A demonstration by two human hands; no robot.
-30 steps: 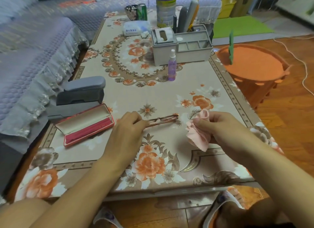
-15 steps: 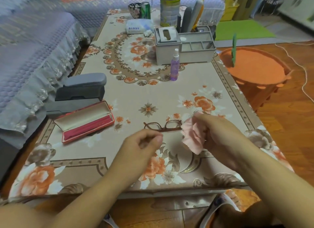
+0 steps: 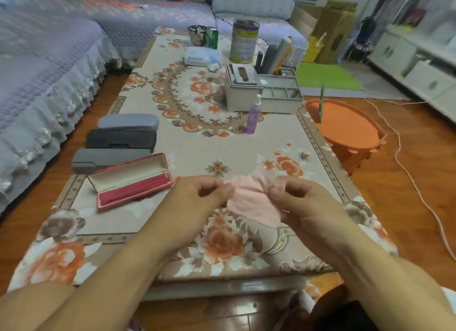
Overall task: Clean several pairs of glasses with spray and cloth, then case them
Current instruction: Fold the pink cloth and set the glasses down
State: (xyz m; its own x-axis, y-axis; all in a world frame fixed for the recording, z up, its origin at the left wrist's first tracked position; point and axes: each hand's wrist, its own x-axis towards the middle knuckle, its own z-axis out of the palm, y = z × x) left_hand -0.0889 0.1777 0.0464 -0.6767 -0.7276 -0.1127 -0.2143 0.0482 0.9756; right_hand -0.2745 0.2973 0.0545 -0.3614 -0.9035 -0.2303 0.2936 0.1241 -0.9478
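Both hands are up over the near end of the table (image 3: pixel 197 143), pulling a pink cloth (image 3: pixel 249 197) out between them. My left hand (image 3: pixel 197 199) has its fingers curled in, pinching the cloth's left edge; my right hand (image 3: pixel 303 202) is curled the same way, gripping the right edge. I can't make out any glasses, so whether they're hidden behind the cloth I can't tell. Off to the left sits an open red case (image 3: pixel 133 180), lid tipped back, right up against three closed grey cases (image 3: pixel 118 143) lined along the table's left edge. The purple spray bottle (image 3: pixel 254 116) stands upright further back, just in front of a grey organizer box (image 3: pixel 261 91). An orange basket (image 3: pixel 345 130) sits on the floor beside the table's right edge.
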